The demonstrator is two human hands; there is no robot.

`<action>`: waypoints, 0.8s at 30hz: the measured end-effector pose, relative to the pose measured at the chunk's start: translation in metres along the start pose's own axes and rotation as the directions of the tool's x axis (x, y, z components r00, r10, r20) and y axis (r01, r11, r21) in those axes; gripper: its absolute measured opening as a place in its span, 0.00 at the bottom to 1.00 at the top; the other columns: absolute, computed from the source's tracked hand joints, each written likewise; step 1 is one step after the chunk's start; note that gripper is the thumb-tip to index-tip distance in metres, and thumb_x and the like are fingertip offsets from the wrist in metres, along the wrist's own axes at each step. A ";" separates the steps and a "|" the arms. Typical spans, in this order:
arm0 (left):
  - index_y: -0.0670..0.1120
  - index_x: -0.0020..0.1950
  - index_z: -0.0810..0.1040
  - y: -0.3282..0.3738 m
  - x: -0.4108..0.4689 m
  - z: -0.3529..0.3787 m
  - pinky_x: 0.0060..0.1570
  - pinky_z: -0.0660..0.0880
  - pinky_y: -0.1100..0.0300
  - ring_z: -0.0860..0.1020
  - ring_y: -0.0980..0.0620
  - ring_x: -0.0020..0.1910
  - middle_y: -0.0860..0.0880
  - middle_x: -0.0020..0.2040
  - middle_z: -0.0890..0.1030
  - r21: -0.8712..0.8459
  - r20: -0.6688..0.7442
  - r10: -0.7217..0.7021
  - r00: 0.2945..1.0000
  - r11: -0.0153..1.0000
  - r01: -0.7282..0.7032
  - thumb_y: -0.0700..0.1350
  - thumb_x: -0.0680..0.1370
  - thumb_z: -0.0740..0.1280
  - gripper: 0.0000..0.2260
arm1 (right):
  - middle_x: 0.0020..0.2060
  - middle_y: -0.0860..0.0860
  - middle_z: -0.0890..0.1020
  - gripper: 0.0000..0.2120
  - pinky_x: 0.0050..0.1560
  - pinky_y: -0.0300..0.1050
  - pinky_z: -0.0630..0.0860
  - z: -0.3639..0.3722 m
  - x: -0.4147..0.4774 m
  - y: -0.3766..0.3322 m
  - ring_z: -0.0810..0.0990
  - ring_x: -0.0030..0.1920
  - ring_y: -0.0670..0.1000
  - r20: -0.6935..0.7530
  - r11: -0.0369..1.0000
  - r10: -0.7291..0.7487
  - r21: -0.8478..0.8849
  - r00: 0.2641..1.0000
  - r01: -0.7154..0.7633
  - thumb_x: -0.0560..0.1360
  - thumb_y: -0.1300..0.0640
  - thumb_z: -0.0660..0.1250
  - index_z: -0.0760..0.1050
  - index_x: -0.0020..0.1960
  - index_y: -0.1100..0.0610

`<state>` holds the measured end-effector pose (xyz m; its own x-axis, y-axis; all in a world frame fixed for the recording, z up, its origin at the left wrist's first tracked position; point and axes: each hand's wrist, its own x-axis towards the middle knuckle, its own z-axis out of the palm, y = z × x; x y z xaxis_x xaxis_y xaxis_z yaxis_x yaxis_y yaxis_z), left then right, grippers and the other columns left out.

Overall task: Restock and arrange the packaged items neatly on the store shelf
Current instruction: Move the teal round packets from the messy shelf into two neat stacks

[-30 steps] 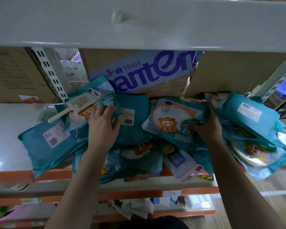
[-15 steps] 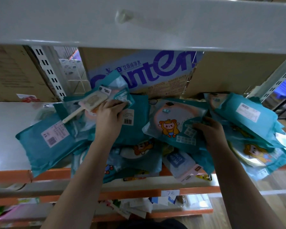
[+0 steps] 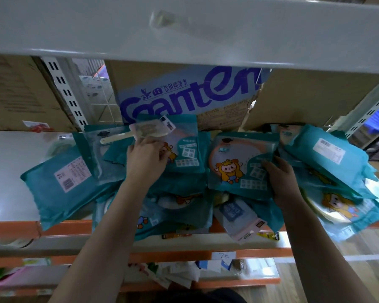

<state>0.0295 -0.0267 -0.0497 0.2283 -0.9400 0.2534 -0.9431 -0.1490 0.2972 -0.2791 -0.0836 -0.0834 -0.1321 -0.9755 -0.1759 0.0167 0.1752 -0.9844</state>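
Several teal cartoon-printed packages lie in a loose heap on the white shelf (image 3: 7, 171). My left hand (image 3: 146, 159) grips a teal package (image 3: 184, 147) at the heap's middle back; a pale brush-shaped item (image 3: 144, 131) lies on top of it. My right hand (image 3: 280, 178) holds the right edge of another teal package with a yellow-haired figure (image 3: 236, 165). A label-side-up package (image 3: 64, 182) sits at the left, and more packages (image 3: 328, 158) are piled at the right. Some packages overhang the orange front rail (image 3: 11, 228).
A torn blue-lettered cardboard box (image 3: 184, 97) and plain cartons (image 3: 15, 95) stand behind the heap. An upper shelf board (image 3: 184, 29) hangs close overhead. A slotted upright (image 3: 64, 92) rises at the back left. A lower shelf (image 3: 206, 274) holds small packets.
My left hand has pushed its package and the brush-shaped item back and to the right, toward the cardboard box. My right hand shifted slightly down along its package's edge.
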 end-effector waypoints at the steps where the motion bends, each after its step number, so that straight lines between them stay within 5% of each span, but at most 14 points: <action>1: 0.46 0.58 0.80 -0.002 0.000 -0.001 0.57 0.67 0.47 0.71 0.41 0.62 0.46 0.61 0.77 0.010 0.007 -0.063 0.998 0.998 0.063 0.53 0.78 0.65 0.15 | 0.39 0.52 0.85 0.07 0.36 0.45 0.82 0.001 -0.001 -0.001 0.85 0.38 0.52 0.005 1.000 -0.010 -0.004 1.000 0.010 0.79 0.61 0.63 0.77 0.55 0.61; 7: 0.42 0.64 0.74 -0.014 0.013 -0.008 0.61 0.66 0.47 0.68 0.38 0.64 0.40 0.65 0.73 0.001 0.072 -0.231 0.970 0.973 0.231 0.65 0.71 0.69 0.32 | 0.34 0.50 0.85 0.07 0.32 0.42 0.81 -0.001 -0.008 -0.017 0.84 0.33 0.49 -0.002 0.998 -0.055 0.006 0.998 0.055 0.79 0.59 0.63 0.78 0.46 0.56; 11: 0.43 0.64 0.74 -0.019 0.023 -0.020 0.50 0.71 0.51 0.75 0.39 0.58 0.39 0.60 0.78 -0.096 0.091 -0.238 0.967 0.964 0.247 0.56 0.70 0.74 0.27 | 0.35 0.49 0.84 0.07 0.31 0.40 0.80 -0.010 -0.011 -0.026 0.84 0.34 0.47 0.000 0.996 -0.078 0.054 0.997 0.077 0.80 0.59 0.62 0.78 0.46 0.55; 18: 0.37 0.44 0.79 -0.025 0.025 -0.020 0.34 0.67 0.57 0.74 0.46 0.36 0.42 0.37 0.78 -0.484 0.164 -0.409 0.898 0.760 0.435 0.46 0.72 0.72 0.12 | 0.34 0.49 0.84 0.07 0.31 0.38 0.79 -0.016 -0.016 -0.024 0.83 0.33 0.46 -0.006 0.993 -0.090 0.078 0.996 0.090 0.80 0.59 0.61 0.78 0.48 0.57; 24: 0.43 0.52 0.78 -0.018 0.016 -0.018 0.46 0.78 0.45 0.80 0.39 0.45 0.41 0.45 0.82 -0.670 0.128 -0.232 0.964 0.697 0.256 0.45 0.78 0.66 0.07 | 0.38 0.49 0.83 0.07 0.33 0.39 0.79 -0.025 -0.017 -0.018 0.83 0.36 0.45 -0.047 0.986 -0.156 0.051 0.987 0.158 0.80 0.55 0.62 0.77 0.52 0.56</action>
<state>0.0539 -0.0333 -0.0345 0.4076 -0.9113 0.0578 -0.4372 -0.1393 0.8885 -0.3018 -0.0670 -0.0622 -0.1793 -0.9836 -0.0200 0.0464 0.0118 -0.9989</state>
